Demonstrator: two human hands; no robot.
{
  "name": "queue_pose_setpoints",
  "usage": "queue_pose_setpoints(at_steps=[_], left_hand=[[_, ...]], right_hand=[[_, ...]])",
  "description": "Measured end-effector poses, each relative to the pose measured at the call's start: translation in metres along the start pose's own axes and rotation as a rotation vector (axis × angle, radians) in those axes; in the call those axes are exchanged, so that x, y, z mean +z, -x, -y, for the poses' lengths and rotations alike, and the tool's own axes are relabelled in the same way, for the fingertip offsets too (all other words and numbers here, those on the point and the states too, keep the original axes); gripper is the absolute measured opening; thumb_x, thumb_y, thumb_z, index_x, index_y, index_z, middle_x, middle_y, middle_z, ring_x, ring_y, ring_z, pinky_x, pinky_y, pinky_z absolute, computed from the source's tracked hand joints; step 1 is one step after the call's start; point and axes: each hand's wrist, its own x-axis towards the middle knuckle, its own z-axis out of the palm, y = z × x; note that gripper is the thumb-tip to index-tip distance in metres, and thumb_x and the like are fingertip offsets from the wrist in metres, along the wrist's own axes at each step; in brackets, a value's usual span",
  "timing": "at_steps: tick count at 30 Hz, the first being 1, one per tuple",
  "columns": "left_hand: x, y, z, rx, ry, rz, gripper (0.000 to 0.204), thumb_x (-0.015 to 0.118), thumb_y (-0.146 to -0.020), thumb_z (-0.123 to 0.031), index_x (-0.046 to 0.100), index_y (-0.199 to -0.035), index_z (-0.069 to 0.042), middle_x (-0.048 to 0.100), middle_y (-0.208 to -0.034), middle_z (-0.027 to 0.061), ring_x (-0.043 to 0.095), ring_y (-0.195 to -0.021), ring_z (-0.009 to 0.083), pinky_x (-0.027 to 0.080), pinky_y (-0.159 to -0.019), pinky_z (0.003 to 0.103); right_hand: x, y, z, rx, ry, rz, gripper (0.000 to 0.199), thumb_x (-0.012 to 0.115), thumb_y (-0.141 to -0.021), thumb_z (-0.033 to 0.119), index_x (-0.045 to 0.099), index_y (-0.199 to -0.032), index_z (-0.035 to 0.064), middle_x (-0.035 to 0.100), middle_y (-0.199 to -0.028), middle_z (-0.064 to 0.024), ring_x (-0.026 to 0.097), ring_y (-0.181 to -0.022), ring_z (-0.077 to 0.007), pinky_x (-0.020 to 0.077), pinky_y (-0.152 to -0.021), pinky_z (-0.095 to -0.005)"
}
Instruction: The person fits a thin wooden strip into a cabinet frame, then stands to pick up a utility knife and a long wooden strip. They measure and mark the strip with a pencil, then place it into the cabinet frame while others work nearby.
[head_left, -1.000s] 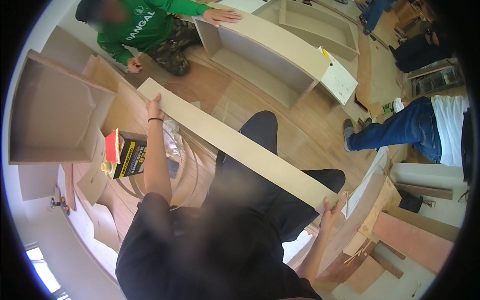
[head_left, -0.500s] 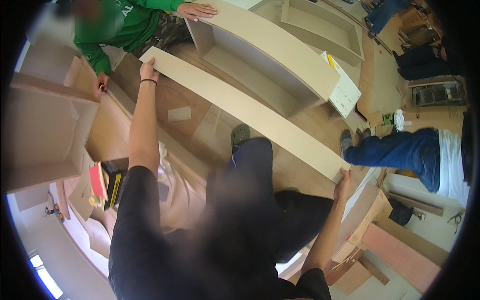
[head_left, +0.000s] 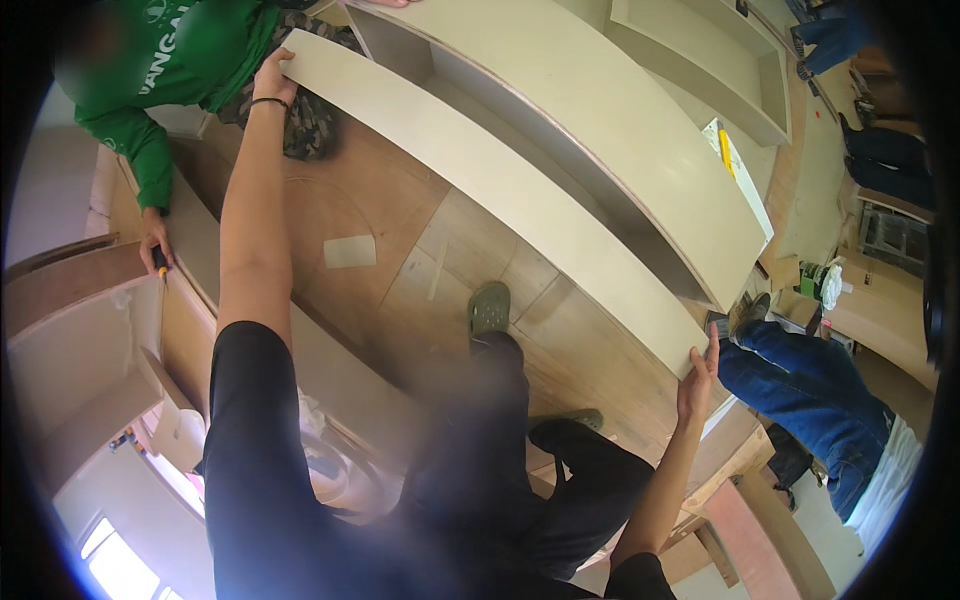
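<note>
A long pale board (head_left: pixel 480 170) spans the middle of the view, close along the open front of a long shallow cabinet box (head_left: pixel 620 120). My left hand (head_left: pixel 275 77) is closed round the board's far left end. At its near right end, my right hand (head_left: pixel 697 382) holds the corner, with one finger stretched up along the end edge. The box's inside shows as a dark gap behind the board. I cannot tell whether board and box touch.
A co-worker in green holds a small black and orange tool (head_left: pixel 161 262) at the left, beside an open cabinet (head_left: pixel 80 330). Another box frame (head_left: pixel 700 60) lies at the far right. A person in jeans (head_left: pixel 800 400) is close to my right hand. My clog (head_left: pixel 489 308) stands on wood flooring.
The board has come nearer the box's open front, both hands still on it. My right hand's fingers have straightened along its end. The view has shifted, and the co-worker's tool hand appears lower.
</note>
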Motion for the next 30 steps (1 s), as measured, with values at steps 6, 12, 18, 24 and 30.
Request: queue_pose_setpoints(at_steps=[6,12,18,24,30], left_hand=[[0.026,-0.033,0.013,-0.092,0.044,0.112,0.042,0.060,-0.081,0.001,0.052,-0.122,0.008,0.058,-0.120,0.0163,0.059,-0.110,0.0302,0.047,-0.101,0.040],[0.025,-0.051,0.029,0.025,0.012,0.245,0.041,0.056,-0.086,0.003,0.052,-0.127,0.001,0.061,-0.121,0.0134,0.059,-0.112,0.0281,0.046,-0.103,0.040],[0.029,-0.064,0.028,-0.038,0.017,0.219,0.043,0.056,-0.086,0.003,0.052,-0.129,0.006,0.061,-0.125,0.0175,0.060,-0.115,0.0310,0.047,-0.103,0.043],[0.035,-0.064,0.014,-0.108,-0.030,0.182,0.045,0.053,-0.091,0.005,0.045,-0.135,0.003,0.054,-0.134,0.0185,0.054,-0.125,0.0323,0.042,-0.110,0.043],[0.034,-0.067,0.014,-0.079,-0.020,0.117,0.046,0.054,-0.090,0.006,0.046,-0.135,0.002,0.055,-0.131,0.0174,0.056,-0.121,0.0310,0.046,-0.106,0.042]], right_hand=[[-0.011,-0.039,-0.020,0.193,-0.078,-0.127,0.065,0.056,-0.089,0.001,0.034,-0.150,-0.0003,0.040,-0.151,-0.0128,0.039,-0.139,-0.0223,0.0271,-0.116,-0.0348],[-0.009,-0.030,-0.019,0.049,0.081,-0.060,0.059,0.053,-0.089,-0.001,0.040,-0.146,-0.0040,0.041,-0.151,-0.0160,0.040,-0.138,-0.0229,0.0268,-0.116,-0.0332],[-0.011,-0.035,-0.010,0.069,0.224,-0.131,0.054,0.053,-0.091,-0.001,0.044,-0.144,-0.0035,0.045,-0.148,-0.0134,0.041,-0.137,-0.0210,0.0292,-0.114,-0.0306],[-0.008,-0.034,-0.010,0.079,0.071,-0.074,0.048,0.057,-0.091,-0.001,0.052,-0.139,0.0002,0.060,-0.131,-0.0091,0.056,-0.115,-0.0135,0.0419,-0.100,-0.0248],[0.001,-0.032,-0.003,0.118,0.066,-0.118,0.047,0.058,-0.091,-0.001,0.053,-0.138,0.0013,0.061,-0.130,-0.0078,0.055,-0.119,-0.0141,0.0395,-0.105,-0.0271]])
